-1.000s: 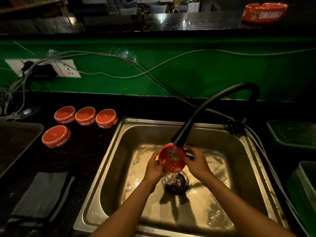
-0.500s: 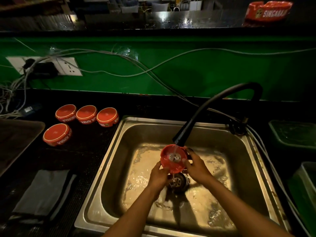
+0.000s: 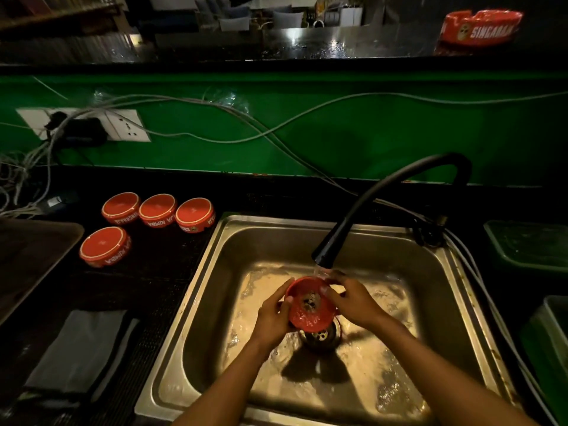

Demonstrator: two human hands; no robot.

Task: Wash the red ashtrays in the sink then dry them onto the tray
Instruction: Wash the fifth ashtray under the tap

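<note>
Over the sink (image 3: 221,256), the red ashtray (image 3: 310,305) sits between both hands' grip.

Six red ashtrays, one sink, two hands of mine.

I count four ashtrays upside down on the counter — three in a row (image 3: 121,208) (image 3: 158,210) (image 3: 195,214) and one nearer me (image 3: 105,246). A fifth (image 3: 311,303) sits between my left hand (image 3: 272,318) and my right hand (image 3: 353,301), and a sixth, larger one (image 3: 481,27) is up on the shelf. One sink (image 3: 196,302), one black tap (image 3: 384,204), one folded grey cloth (image 3: 76,348), one tray (image 3: 33,250) — and two green tubs (image 3: 528,244) (image 3: 553,333).
</note>
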